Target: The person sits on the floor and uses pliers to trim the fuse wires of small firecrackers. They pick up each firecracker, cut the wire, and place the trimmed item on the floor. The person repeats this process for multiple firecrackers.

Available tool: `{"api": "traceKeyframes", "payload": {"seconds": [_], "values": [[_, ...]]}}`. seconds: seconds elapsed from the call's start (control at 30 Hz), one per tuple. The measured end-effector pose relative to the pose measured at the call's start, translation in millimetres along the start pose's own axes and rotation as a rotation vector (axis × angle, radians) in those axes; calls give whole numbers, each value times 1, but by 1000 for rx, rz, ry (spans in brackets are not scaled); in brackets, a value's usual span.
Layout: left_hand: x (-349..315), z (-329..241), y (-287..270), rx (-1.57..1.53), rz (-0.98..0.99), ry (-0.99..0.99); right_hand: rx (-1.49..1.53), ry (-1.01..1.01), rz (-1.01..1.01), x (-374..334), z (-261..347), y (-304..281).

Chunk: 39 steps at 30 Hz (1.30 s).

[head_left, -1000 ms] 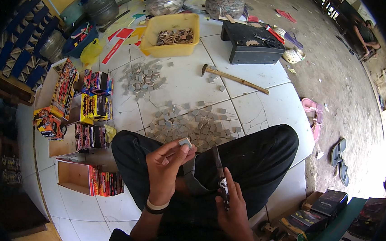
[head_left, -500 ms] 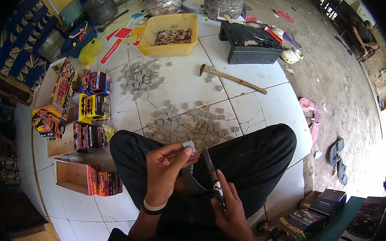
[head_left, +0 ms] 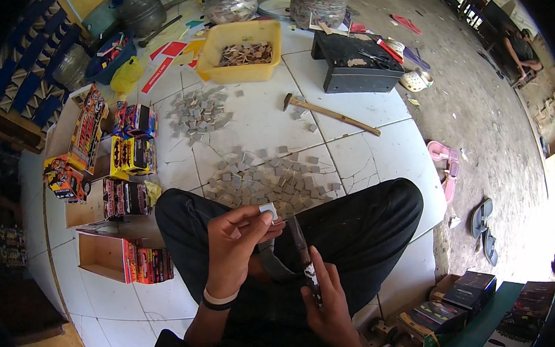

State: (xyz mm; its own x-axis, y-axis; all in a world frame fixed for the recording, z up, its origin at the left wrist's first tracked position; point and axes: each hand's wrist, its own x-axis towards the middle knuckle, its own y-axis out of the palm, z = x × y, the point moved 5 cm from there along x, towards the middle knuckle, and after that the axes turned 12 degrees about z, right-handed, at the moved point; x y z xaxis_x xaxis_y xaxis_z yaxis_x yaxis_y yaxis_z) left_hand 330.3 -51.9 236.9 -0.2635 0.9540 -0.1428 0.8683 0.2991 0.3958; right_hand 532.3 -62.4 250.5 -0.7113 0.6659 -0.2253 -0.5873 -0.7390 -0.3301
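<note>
Between the thumb and fingers of my left hand (head_left: 236, 239) is a small square grey tile piece (head_left: 268, 210) with pale edges. My right hand (head_left: 327, 298) is wrapped round the handle of a knife (head_left: 302, 246), whose dark blade points up and away, just right of the piece and apart from it. Both hands are above my crossed legs. Beyond them, a loose pile of small grey square pieces (head_left: 271, 176) lies on the white tiled floor (head_left: 255, 123). A second pile of similar pieces (head_left: 199, 112) is farther left.
A hammer (head_left: 331, 114) lies beyond the near pile. Behind are a yellow basin (head_left: 270, 59) of brown scraps and a small black bench (head_left: 357, 65). Colourful toy trucks and boxes (head_left: 132, 155) stand at left, dark boxes (head_left: 470, 293) at lower right. Another person (head_left: 521, 52) sits far right.
The view has shifted slightly. Both hands keep nearly the same pose, with the grey piece still pinched and the knife still held beside it.
</note>
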Motion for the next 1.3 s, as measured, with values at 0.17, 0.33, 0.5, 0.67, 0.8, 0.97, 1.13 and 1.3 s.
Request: {"api": "traceKeyframes", "payload": {"seconds": [0.17, 0.33, 0.5, 0.67, 0.8, 0.97, 1.13, 1.3], "values": [[1, -2, 0, -2, 4, -2, 18, 42, 9, -1, 1, 0], [1, -5, -1, 18, 30, -17, -12, 23, 8, -1, 2, -2], [1, -7, 1, 21, 42, -2, -3, 27, -4, -1, 2, -1], [1, -8, 2, 14, 36, 9, -20, 19, -16, -1, 3, -3], [-3, -4, 6, -87, -14, 21, -8, 32, -13, -1, 5, -3], [-10, -2, 13, -174, -77, 84, 21, 26, -27, -2, 9, 2], [-10, -1, 11, -115, -40, 39, 18, 48, -10, -1, 9, -2], [-9, -6, 7, -81, -35, 44, 13, 32, 12, -1, 11, -3]]}}
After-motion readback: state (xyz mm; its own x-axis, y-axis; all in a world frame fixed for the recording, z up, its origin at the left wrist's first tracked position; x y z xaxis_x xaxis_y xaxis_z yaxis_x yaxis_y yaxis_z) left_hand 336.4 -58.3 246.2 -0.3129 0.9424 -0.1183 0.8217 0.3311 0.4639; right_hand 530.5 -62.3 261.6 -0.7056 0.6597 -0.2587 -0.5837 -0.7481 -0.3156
